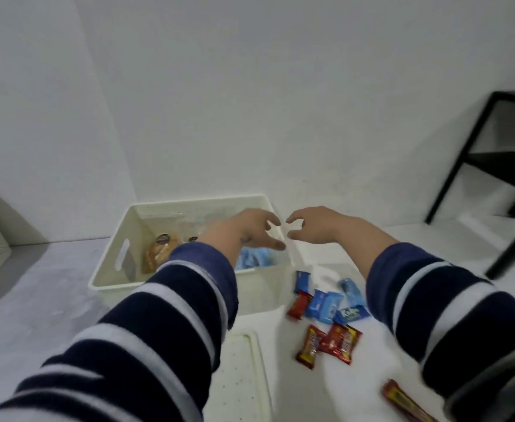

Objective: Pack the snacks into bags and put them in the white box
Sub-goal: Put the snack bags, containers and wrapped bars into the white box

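The white box (259, 287) stands on the white table, and it holds a clear bag of orange-brown snacks (158, 251) and a clear bag of blue snacks (254, 258). My left hand (247, 229) hovers over the box's right end, just above the blue bag, with its fingers spread and loosely curved and nothing in it. My right hand (314, 225) hangs beside it above the box's right rim, fingers also loosely curved and holding nothing I can see. Loose blue snacks (326, 303) and red snacks (338, 342) lie on the table right of the box.
A white lid (247, 376) lies flat in front of the box. One more red snack (402, 400) lies near the bottom right. A black metal frame table (475, 166) stands at the right, and a white wall is close behind the box.
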Motion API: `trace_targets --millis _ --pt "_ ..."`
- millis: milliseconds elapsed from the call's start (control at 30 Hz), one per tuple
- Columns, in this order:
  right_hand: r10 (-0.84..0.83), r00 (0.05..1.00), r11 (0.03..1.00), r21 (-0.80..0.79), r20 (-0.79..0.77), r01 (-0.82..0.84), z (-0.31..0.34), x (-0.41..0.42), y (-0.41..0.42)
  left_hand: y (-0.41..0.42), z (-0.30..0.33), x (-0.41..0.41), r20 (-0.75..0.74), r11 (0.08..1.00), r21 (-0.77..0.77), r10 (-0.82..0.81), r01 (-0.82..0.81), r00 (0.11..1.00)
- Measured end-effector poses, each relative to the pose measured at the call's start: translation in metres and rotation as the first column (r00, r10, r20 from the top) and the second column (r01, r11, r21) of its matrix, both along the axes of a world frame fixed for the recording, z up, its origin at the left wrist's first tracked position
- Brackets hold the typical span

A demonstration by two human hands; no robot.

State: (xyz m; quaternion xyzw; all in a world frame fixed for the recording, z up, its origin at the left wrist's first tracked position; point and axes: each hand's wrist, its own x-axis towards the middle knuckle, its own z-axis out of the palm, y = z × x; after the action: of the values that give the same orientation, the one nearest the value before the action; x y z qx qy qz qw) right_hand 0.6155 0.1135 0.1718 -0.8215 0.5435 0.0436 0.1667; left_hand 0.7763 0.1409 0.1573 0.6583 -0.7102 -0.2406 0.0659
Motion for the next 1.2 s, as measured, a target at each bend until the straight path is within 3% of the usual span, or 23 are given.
trace_targets --millis 233,433,633,800,933,1033,1200 --pt "-0.073 0.997 0.997 0.034 -0.02 0.074 -0.018 -0.099 0.01 0.007 -0.021 -0.098 -0.041 0.999 0.021 -0.045 0.045 0.998" --pt "-0.039 0.999 0.988 0.15 -0.031 0.043 -0.078 -0.157 0.011 0.01 -0.087 -0.146 -0.011 0.999 0.042 -0.014 0.015 1.0" --pt "-0.028 0.993 0.983 0.179 -0.119 0.049 -0.167 -0.183 -0.003 0.0 -0.18 -0.156 -0.006 0.993 0.049 0.105 -0.105 0.994" --pt "0.027 0.996 0.99 0.141 -0.088 -0.014 -0.227 -0.192 -0.021 -0.023 -0.233 -0.152 0.061 0.976 0.007 0.215 -0.216 0.975" --pt "0.067 0.994 0.996 0.063 -0.091 -0.062 -0.256 -0.194 -0.023 -0.029 -0.254 -0.149 0.121 0.978 0.048 0.196 -0.203 0.973" --pt "0.073 0.996 0.997 -0.016 -0.057 -0.074 -0.264 -0.197 -0.014 -0.016 -0.257 -0.151 0.119 0.981 -0.006 0.193 -0.194 0.974" --pt "0.07 0.997 0.996 0.054 -0.036 -0.068 -0.259 -0.209 0.008 0.024 -0.251 -0.162 0.11 0.98 0.03 0.194 -0.198 0.975"
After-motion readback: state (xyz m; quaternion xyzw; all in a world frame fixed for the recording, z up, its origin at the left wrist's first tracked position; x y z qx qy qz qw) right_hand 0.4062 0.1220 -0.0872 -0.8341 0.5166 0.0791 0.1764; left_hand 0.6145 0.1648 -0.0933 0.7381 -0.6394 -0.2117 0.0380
